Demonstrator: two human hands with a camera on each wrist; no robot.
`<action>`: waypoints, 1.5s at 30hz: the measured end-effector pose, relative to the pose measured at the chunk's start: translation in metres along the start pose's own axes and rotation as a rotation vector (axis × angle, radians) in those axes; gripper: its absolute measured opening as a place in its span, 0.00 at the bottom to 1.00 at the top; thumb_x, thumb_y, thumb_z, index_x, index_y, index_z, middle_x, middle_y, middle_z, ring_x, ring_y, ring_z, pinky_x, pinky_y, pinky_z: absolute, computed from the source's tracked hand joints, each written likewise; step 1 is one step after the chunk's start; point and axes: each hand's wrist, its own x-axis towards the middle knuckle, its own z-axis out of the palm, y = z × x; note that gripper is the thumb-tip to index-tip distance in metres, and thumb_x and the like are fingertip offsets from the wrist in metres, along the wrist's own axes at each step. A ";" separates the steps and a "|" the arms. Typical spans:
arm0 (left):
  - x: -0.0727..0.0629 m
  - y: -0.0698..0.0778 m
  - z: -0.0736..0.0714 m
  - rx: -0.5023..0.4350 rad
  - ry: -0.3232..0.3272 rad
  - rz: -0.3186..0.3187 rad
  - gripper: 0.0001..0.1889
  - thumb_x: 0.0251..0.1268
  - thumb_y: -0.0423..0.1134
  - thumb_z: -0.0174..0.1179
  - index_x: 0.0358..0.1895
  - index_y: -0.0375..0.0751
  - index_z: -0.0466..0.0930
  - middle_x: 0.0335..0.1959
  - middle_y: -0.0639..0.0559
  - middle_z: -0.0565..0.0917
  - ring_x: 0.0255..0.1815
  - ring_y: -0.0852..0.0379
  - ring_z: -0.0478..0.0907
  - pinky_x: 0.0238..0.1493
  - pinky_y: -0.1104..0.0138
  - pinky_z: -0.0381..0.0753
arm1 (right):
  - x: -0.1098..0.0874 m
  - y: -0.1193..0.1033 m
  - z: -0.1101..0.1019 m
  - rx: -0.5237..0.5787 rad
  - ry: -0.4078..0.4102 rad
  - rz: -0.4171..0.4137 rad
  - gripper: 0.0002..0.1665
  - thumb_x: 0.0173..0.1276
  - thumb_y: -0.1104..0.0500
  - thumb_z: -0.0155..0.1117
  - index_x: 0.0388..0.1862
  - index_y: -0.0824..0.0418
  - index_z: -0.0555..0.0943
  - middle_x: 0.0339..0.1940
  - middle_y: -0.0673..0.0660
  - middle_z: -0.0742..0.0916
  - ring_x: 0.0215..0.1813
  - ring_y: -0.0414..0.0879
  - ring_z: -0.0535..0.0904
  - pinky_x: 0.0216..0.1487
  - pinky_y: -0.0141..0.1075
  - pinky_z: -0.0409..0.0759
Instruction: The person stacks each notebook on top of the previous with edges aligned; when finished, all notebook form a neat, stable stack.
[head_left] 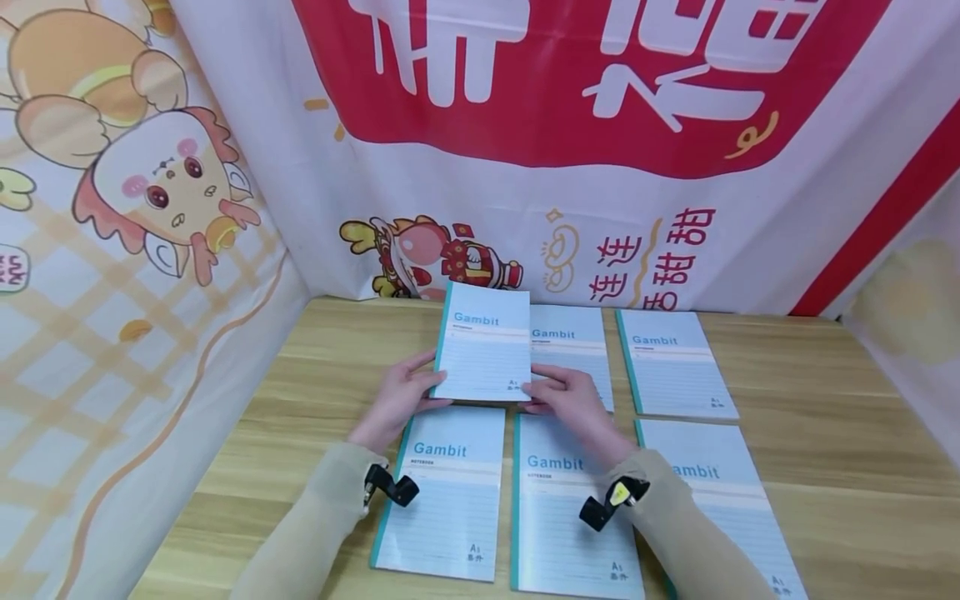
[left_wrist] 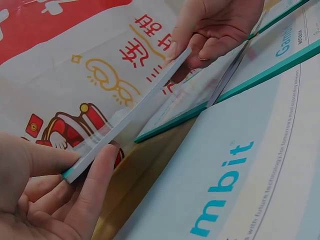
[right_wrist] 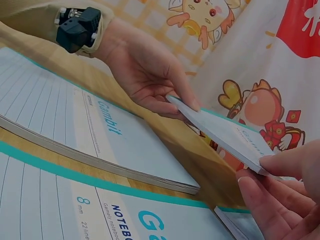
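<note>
Both hands hold one light-blue Gambit notebook (head_left: 483, 346) with a teal spine, raised above the table at the back left. My left hand (head_left: 395, 400) pinches its lower left corner, thumb on the cover and fingers beneath. At the lower right corner my right hand (head_left: 573, 406) pinches it the same way. The left wrist view shows the held notebook (left_wrist: 127, 120) edge-on, clear of the wood below. Partly behind it and the right hand lies another notebook (head_left: 581, 342). Under the wrists are a front-left notebook (head_left: 442, 508) and a front-middle notebook (head_left: 562, 533).
On the right lie a back notebook (head_left: 678, 367) and a front notebook (head_left: 738, 500), the latter partly covered by the right sleeve. The wooden table (head_left: 847, 433) ends at a printed cloth backdrop (head_left: 675, 192) behind and a patterned cloth (head_left: 150, 333) at the left.
</note>
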 end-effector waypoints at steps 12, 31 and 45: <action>0.006 -0.002 0.019 0.083 -0.022 0.014 0.30 0.70 0.35 0.66 0.74 0.46 0.70 0.50 0.44 0.86 0.49 0.47 0.86 0.50 0.59 0.86 | -0.007 0.001 -0.025 -0.032 0.047 -0.017 0.29 0.72 0.61 0.69 0.70 0.61 0.76 0.49 0.61 0.88 0.46 0.51 0.87 0.48 0.40 0.87; 0.011 -0.006 0.045 0.247 -0.107 0.091 0.30 0.68 0.32 0.67 0.72 0.37 0.71 0.51 0.45 0.83 0.48 0.50 0.84 0.48 0.62 0.86 | -0.019 0.006 -0.063 -0.175 0.112 -0.017 0.30 0.69 0.58 0.73 0.69 0.59 0.78 0.49 0.59 0.88 0.44 0.50 0.87 0.46 0.38 0.87; 0.020 -0.013 0.073 0.294 -0.068 0.093 0.28 0.67 0.35 0.69 0.70 0.44 0.75 0.48 0.49 0.84 0.47 0.53 0.84 0.45 0.64 0.87 | -0.027 0.008 -0.085 -0.285 0.145 -0.008 0.33 0.71 0.52 0.71 0.72 0.58 0.75 0.53 0.59 0.86 0.50 0.48 0.85 0.51 0.35 0.85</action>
